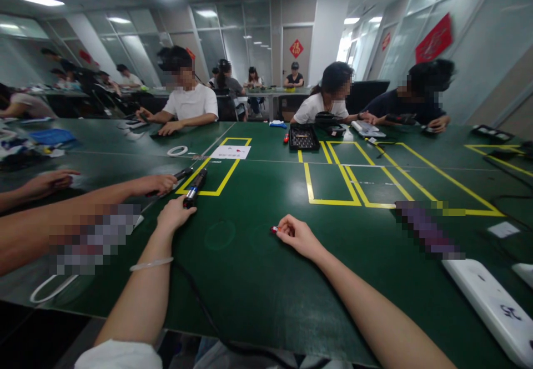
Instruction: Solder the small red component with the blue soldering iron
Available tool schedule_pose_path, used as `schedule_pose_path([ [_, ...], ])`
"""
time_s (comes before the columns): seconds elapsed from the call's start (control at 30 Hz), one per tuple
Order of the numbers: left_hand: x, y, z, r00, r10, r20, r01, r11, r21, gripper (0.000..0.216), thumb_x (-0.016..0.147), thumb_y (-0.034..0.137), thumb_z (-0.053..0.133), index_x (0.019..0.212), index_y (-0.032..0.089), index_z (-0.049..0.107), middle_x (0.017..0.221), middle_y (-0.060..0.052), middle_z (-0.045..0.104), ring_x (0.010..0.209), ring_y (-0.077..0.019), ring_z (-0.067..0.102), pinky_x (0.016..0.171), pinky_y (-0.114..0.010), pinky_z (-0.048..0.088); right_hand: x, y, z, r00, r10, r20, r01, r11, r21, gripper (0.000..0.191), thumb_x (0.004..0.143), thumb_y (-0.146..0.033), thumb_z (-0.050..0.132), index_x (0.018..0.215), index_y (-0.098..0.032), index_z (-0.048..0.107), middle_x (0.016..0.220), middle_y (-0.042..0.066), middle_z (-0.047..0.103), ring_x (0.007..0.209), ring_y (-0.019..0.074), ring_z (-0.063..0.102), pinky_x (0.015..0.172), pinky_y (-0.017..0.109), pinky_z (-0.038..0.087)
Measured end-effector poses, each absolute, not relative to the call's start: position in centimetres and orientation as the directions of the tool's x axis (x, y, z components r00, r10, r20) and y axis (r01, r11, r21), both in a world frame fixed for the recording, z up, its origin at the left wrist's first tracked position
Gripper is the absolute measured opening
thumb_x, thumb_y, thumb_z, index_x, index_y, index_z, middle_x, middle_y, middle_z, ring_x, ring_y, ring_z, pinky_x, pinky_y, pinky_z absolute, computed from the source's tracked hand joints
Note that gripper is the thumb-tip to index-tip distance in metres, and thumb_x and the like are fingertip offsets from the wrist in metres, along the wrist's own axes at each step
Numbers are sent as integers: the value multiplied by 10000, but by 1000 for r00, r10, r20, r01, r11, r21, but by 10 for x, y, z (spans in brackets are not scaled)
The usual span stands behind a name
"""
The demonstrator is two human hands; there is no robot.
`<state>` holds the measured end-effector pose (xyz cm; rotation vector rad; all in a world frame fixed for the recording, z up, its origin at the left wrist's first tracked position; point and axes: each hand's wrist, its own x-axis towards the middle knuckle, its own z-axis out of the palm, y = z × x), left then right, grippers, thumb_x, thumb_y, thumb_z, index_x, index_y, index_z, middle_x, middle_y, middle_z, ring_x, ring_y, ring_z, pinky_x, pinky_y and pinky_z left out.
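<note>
My left hand [172,215] is closed around the near end of a dark cylindrical tool [194,187], which looks like an electric screwdriver with a silver-blue band. The tool points away from me, over the left edge of a yellow taped outline. My right hand [297,237] rests on the green table with its fingertips pinched on a small red piece [273,229]. That piece is too small to make out further; its red end sticks out to the left. A bracelet [152,264] circles my left wrist.
A co-worker's arm [95,208] reaches in from the left, its hand near another dark tool [183,173]. Ahead are a white paper [231,152] and a black tray [302,137]. A white power strip [487,308] lies right; a black cable [200,297] runs below.
</note>
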<state>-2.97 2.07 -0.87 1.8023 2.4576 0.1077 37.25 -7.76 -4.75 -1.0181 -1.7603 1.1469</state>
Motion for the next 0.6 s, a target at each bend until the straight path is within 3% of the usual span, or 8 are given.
schedule_pose_path([
  [0.3,36,6,-7,-117,993,3,982,115,150,658,777,549,541,1349,232,475,1261,-136,580,1071,-321,595,813,-359,470,368,-78,-45,-357,911,205,224,297,-928,170,834,-331,591,871,-178,530,683,-31,529,590,94,479,555,211,383],
  [0.6,128,-29,-12,276,956,94,928,-291,233,651,784,485,587,1364,221,453,1221,-115,565,1079,-267,571,878,-337,454,368,-77,-48,-326,912,248,348,360,-866,97,817,-260,581,854,-187,530,674,-31,550,583,102,504,561,212,396],
])
